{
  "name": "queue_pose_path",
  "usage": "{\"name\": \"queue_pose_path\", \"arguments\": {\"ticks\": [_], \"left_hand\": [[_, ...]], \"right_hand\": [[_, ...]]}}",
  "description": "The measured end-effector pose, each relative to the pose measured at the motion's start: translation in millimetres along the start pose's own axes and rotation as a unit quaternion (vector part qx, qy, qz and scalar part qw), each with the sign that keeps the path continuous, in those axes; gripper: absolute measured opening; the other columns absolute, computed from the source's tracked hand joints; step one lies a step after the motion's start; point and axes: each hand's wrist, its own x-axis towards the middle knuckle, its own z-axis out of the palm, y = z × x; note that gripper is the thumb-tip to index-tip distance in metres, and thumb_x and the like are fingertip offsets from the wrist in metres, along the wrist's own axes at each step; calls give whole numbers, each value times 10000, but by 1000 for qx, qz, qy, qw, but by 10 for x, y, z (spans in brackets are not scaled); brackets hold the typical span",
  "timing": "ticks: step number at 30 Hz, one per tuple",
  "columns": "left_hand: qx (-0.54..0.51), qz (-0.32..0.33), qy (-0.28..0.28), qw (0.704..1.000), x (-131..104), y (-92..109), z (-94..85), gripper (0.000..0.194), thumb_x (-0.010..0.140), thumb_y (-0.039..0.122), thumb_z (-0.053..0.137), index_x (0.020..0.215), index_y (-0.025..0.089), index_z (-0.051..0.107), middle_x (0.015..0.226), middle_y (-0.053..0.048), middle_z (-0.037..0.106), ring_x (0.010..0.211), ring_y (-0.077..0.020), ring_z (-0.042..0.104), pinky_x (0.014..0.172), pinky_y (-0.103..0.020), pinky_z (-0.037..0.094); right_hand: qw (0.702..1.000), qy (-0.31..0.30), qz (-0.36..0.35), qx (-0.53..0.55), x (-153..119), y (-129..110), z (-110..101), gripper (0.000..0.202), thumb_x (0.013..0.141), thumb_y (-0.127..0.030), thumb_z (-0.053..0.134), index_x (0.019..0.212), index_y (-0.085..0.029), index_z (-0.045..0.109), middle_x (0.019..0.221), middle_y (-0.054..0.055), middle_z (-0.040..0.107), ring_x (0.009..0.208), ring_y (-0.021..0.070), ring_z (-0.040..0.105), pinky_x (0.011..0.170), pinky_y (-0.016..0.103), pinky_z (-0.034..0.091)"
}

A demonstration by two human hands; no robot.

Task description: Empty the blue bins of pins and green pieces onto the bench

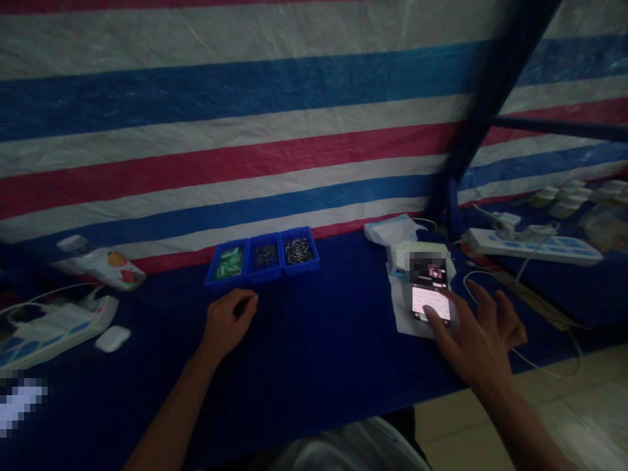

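Note:
My left hand (229, 322) rests on the blue table in a loose fist, just in front of three small blue bins, and nothing shows in it. Pale green pieces fill the left bin (225, 265); thin metal pieces lie in the middle bin (265, 256), and small metal parts in the right bin (299, 246). Over at the right, my right hand (478, 337) reaches across a smartphone (430, 303) with its fingers apart. The thumb is at the lit lower screen. Beneath the phone is white paper (403, 314).
A power strip (61, 333) and a white earbud case (112, 338) lie left, near a bottle (118, 268). Crumpled white packaging (392, 229) sits behind the phone. Another power strip (532, 245) with cables lies right. A striped tarp (245, 144) hangs behind, crossed by a dark frame post (505, 85).

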Motion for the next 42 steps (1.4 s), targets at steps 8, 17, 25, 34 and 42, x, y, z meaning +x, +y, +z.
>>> {"name": "queue_pose_path", "arguments": {"ticks": [8,17,25,34,42], "left_hand": [[-6,6,1,1000,-3,4,-4,240,905,365,570,807,211,727,755,-20,755,637,-171,685,608,-270,527],[-20,7,4,1000,-15,12,17,209,916,321,567,822,203,712,731,-13,733,616,-153,655,591,-261,499],[-23,8,-4,1000,0,12,78,175,922,261,572,829,185,699,705,-6,691,599,-128,613,609,-252,491],[16,69,-3,998,250,92,107,183,955,255,538,897,189,699,843,-44,688,786,-168,648,770,-312,531],[260,29,-1,965,251,-139,72,357,915,352,662,1252,235,666,1307,-111,632,1249,-343,498,1020,-530,397]], "right_hand": [[999,-21,-20,-31,145,-107,58,566,963,-596,405,1339,-218,595,1565,232,355,1454,517,260,1017,761,316],[998,7,-58,33,107,-213,-15,658,957,-609,405,1471,-202,466,1599,229,275,1472,502,240,1076,744,288],[935,-22,-275,223,353,-1106,225,440,956,-446,545,1338,-227,570,1246,145,634,1176,324,575,1000,508,442],[920,-106,-328,189,732,-2179,750,455,977,-429,486,1364,-215,592,1451,174,525,1345,363,418,1020,560,367],[931,-146,-300,150,519,-2174,951,536,961,-427,490,1448,-206,517,1521,206,454,1417,400,331,1075,658,282]]}}
